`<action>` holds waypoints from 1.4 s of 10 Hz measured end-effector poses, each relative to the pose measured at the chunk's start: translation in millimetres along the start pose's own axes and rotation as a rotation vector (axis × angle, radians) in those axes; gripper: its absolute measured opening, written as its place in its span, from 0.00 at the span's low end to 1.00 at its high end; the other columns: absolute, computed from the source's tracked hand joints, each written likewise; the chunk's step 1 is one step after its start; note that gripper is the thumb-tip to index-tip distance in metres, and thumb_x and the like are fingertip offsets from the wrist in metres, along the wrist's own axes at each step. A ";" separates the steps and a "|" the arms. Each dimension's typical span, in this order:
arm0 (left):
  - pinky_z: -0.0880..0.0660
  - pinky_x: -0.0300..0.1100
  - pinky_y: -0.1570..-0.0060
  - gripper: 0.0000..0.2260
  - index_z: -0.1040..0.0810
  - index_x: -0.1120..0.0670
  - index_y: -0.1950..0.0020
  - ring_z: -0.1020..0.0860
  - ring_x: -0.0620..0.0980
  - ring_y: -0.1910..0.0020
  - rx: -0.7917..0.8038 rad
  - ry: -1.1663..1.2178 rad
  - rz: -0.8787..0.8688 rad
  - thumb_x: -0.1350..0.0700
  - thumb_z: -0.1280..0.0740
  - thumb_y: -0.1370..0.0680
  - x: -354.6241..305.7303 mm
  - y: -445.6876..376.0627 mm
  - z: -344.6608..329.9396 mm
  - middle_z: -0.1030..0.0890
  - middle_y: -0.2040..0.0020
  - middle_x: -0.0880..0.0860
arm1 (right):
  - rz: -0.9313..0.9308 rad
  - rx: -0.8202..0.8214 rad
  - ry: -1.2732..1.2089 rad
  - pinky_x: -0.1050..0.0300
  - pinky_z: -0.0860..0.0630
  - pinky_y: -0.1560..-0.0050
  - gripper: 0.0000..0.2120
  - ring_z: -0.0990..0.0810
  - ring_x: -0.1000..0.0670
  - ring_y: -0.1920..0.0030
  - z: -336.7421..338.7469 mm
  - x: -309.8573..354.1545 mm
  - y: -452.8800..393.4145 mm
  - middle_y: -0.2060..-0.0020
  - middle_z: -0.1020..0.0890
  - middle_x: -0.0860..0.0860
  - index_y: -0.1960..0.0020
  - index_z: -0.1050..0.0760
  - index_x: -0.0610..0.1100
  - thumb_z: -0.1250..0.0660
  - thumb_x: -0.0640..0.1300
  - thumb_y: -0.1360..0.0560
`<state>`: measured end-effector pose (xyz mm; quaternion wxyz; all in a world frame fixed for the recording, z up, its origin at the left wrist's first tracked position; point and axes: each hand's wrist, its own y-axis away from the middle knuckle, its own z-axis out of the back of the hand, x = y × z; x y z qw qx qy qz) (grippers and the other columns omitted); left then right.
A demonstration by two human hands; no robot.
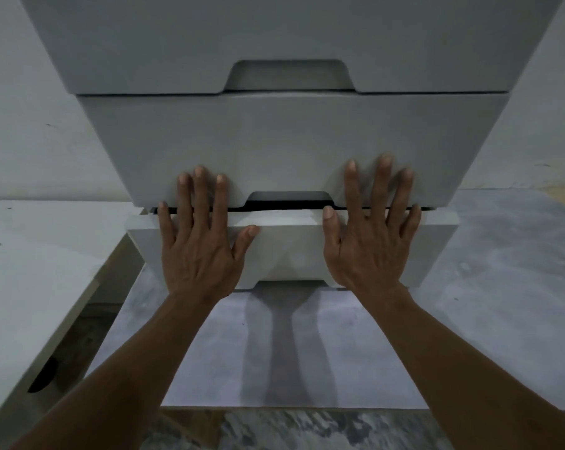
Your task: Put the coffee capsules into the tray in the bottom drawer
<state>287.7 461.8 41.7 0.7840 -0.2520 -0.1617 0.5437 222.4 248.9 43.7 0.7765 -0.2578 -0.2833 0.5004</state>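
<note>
Head: left hand [198,251], right hand [370,251] flat on smooth bottom drawer [290,251].

Bottom drawer [290,248] at frame ctr, under middle drawer [290,147]; top drawer [274,34] above. Left hand [198,251] & right hand [370,251] flat on bottom drawer front. Table [31,271] lower left.

Dim grey light, blurred fingertips, wide-angle edge distortion

Above the hands sit two more white drawer fronts: a middle drawer [290,147] and, higher, an upper drawer [274,34] with a notched handle cut-out. Left of the left hand stands a white table [31,271]. Beneath the forearms lies a grey mottled floor [489,271].
</note>
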 end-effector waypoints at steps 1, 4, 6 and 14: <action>0.55 0.59 0.24 0.35 0.59 0.53 0.21 0.59 0.55 0.21 -0.064 -0.009 0.018 0.35 0.52 0.21 -2.9 -3.2 -10.1 0.58 0.20 0.56 | 0.013 -0.044 -0.009 0.34 0.49 0.27 0.30 0.54 0.39 0.22 -10.2 -3.6 -4.8 0.21 0.49 0.46 0.22 0.53 0.55 0.49 0.61 0.20; 0.45 0.50 0.29 0.34 0.54 0.51 0.21 0.53 0.54 0.21 -0.228 -0.041 -0.011 0.34 0.51 0.21 3.9 -2.4 -23.6 0.51 0.20 0.55 | 0.006 -0.072 -0.035 0.37 0.47 0.28 0.32 0.56 0.39 0.22 -14.4 -4.7 -7.2 0.21 0.52 0.45 0.22 0.56 0.57 0.49 0.61 0.21; 0.50 0.56 0.25 0.33 0.55 0.51 0.21 0.54 0.60 0.21 -0.265 -0.020 0.018 0.36 0.52 0.20 -0.5 -14.2 -36.3 0.51 0.20 0.59 | -0.017 -0.112 -0.033 0.36 0.47 0.29 0.32 0.57 0.39 0.22 -19.6 2.9 -8.4 0.21 0.53 0.44 0.22 0.57 0.57 0.50 0.62 0.22; 0.57 0.62 0.25 0.33 0.64 0.49 0.22 0.64 0.55 0.22 -0.064 0.195 0.050 0.37 0.51 0.19 -27.9 1.2 17.7 0.64 0.21 0.53 | 0.057 0.074 -0.200 0.29 0.51 0.28 0.34 0.64 0.43 0.23 26.0 -0.3 -0.4 0.21 0.61 0.48 0.22 0.60 0.56 0.49 0.63 0.21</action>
